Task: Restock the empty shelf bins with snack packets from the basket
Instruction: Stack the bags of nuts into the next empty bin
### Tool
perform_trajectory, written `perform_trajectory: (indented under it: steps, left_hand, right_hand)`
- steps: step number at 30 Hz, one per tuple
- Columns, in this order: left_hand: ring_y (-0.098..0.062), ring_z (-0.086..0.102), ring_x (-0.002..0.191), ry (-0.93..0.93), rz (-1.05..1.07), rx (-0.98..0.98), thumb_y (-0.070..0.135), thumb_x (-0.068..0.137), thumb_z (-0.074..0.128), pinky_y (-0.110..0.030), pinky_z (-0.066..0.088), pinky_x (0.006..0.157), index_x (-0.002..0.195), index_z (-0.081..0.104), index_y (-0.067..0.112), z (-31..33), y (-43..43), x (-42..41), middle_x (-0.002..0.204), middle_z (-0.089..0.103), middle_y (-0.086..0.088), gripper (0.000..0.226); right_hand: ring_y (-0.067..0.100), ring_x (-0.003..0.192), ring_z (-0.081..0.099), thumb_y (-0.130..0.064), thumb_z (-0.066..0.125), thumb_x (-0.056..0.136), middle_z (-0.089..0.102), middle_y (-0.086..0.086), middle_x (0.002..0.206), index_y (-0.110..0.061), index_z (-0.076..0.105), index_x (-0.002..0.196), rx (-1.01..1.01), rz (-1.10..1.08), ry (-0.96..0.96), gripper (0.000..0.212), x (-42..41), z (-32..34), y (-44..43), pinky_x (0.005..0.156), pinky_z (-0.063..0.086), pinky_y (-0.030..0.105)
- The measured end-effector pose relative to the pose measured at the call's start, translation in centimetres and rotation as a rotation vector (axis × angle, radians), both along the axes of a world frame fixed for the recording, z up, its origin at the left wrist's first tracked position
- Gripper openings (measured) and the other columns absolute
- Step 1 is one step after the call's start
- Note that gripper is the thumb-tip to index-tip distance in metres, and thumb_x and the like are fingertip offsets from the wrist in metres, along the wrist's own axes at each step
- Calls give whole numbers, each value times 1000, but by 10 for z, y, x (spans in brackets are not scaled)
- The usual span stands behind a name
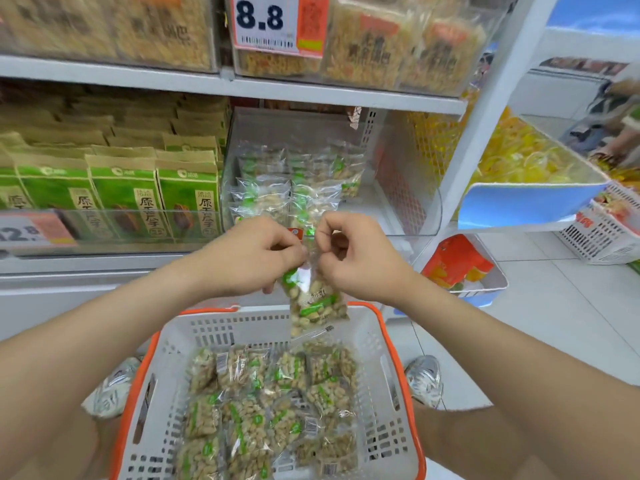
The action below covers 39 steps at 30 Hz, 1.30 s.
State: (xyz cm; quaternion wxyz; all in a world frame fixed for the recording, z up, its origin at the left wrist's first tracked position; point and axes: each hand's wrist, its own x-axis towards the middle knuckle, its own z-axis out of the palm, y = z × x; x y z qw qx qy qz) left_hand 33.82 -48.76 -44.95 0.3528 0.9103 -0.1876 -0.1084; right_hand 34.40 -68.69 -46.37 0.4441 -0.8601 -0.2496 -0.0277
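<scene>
- The fingertips [294, 251] of the left hand [249, 258] are curled in and pinch the top edge of a snack packet [317, 303]. The other fingers of this hand are folded loosely under the palm.
- The right hand [360, 261] meets it from the other side. Its thumb and bent forefinger nip the same top edge, so the two hands nearly touch at the knuckles.
- The packet hangs down from both pinches. It is clear film with a green label, filled with pale nuts, and tilts a little to the right.
- It hangs in the air over the back edge of the basket [214, 327], in front of the shelf bin and not in either.
- The basket is pale grey plastic with an orange rim and stands on the floor between two light-coloured shoes [424, 379].
- Many more packets [263, 403] of the same kind lie loose over the basket's bottom.
- Behind the hands is a clear shelf bin [398, 202]. Matching packets [294, 181] are stacked in its left part, while its right part shows bare shelf.
- Left of the bin, green and brown boxes [124, 199] stand in rows behind a clear front.
- On the shelf above, bags of yellowish snacks [398, 46] sit beside a price tag [266, 22] reading 8.8.
- To the right, a blue-fronted bin [526, 206] holds yellow sweets.
</scene>
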Motion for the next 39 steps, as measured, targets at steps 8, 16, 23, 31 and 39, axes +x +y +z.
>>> perform_trajectory:
  steps: [8,16,23,31,39]
  left_hand:
    - [-16,47,48,-315,292,-219,23,97,61,-31,41,53,67,70,10,19,-7,7,55,57,-9,34]
    - [-5,66,63,-361,416,-299,24,106,55,-16,46,64,128,63,28,14,-16,30,104,69,12,24]
    - [-25,37,144,-493,165,322,48,106,44,-48,30,114,136,60,27,0,-25,42,157,48,2,40]
    - [-26,10,160,-416,11,650,63,107,16,-53,15,124,162,24,24,-10,-29,49,170,26,2,68]
    - [-27,8,161,-424,-8,653,64,107,16,-54,21,124,162,25,24,-9,-27,50,170,27,2,69]
  right_hand:
    - [15,80,65,-28,68,86,59,-6,111,-36,46,133,58,-191,167,52,4,39,11,69,54,31]
    - [6,85,70,-24,78,93,73,-1,99,-12,59,134,397,-433,354,46,65,49,-8,75,51,22]
    - [25,108,68,-36,74,85,71,4,113,-15,62,128,417,-760,158,49,119,30,-25,99,55,46]
    - [35,108,61,-13,64,98,63,14,117,-5,50,125,103,-824,122,32,143,0,-34,91,47,38]
    - [39,121,58,-20,68,94,56,18,136,-10,46,138,-176,-742,357,50,147,-7,-29,98,52,42]
